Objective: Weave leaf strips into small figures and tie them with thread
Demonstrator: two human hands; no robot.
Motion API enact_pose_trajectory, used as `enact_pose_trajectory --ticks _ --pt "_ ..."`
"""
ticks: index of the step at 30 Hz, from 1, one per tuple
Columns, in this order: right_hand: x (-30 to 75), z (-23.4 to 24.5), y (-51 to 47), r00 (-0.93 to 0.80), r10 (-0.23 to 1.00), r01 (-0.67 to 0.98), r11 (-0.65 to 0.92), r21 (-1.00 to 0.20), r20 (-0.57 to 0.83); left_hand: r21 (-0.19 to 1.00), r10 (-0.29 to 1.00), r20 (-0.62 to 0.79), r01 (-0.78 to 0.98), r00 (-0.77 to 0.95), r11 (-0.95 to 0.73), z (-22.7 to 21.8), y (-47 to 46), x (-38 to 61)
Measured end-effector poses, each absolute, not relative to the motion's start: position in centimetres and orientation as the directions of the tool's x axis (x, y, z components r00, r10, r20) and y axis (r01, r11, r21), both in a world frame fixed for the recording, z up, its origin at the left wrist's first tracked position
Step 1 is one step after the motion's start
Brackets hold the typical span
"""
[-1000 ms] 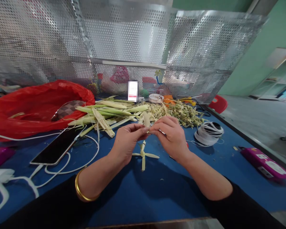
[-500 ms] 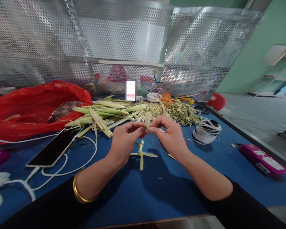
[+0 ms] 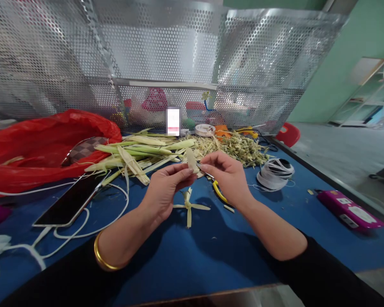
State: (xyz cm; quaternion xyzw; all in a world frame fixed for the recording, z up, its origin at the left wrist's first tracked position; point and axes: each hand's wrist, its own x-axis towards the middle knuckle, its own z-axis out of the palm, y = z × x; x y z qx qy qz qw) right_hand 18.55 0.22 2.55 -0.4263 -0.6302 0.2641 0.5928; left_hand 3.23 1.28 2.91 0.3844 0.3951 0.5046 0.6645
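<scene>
Far L, red bag (image 3: 28,177) hasn't moved; phone (image 3: 67,202) on its cable next to it, husk pile (image 3: 144,147) just behind. L hand (image 3: 163,187) is still closed, thumb & fingers pinching the small husk pc (image 3: 191,157) up off the blue table (image 3: 179,260) — pc was near upright ½ sec ago, now tilts left. Below, the husk cross (image 3: 188,205) lies flat, same spot. R hand (image 3: 228,179) has come away a touch: its tips were on the pc, now there's a gap. Thumb & index nearly together; can't tell if anything's btwn them. More of the yellow handle (image 3: 219,192) shows under that hand now. Farther R — string spool (image 3: 275,175), then purple pkg (image 3: 350,211), both unmoved.
</scene>
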Motion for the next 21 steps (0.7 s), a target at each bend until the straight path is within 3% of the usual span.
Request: enact_pose_trajectory --ticks 2,5,10,16,21 --pt "18.66 2.61 0.08 0.004 0.744 0.392 0.613 -0.686 0.668 0.905 0.972 -0.147 -0.371 0.181 0.206 2.95 1.30 3.15" --pt "18.69 2.48 -0.11 -0.126 0.623 0.585 0.675 -0.449 0.772 0.910 0.968 -0.159 -0.352 0.194 0.220 3.05 1.26 3.05" --pt "18.69 2.13 -0.10 -0.210 0.500 0.684 0.689 -0.239 0.840 0.904 0.952 -0.199 -0.331 0.232 0.270 3.32 1.07 2.98" --pt "18.67 2.22 -0.08 -0.217 0.533 0.696 0.672 -0.253 0.818 0.929 0.963 -0.131 -0.310 0.234 0.202 3.18 0.99 3.12" --pt "18.49 2.56 -0.37 -0.158 0.660 0.662 0.623 -0.417 0.735 0.960 0.986 -0.024 -0.272 0.166 0.069 2.90 1.02 3.30"
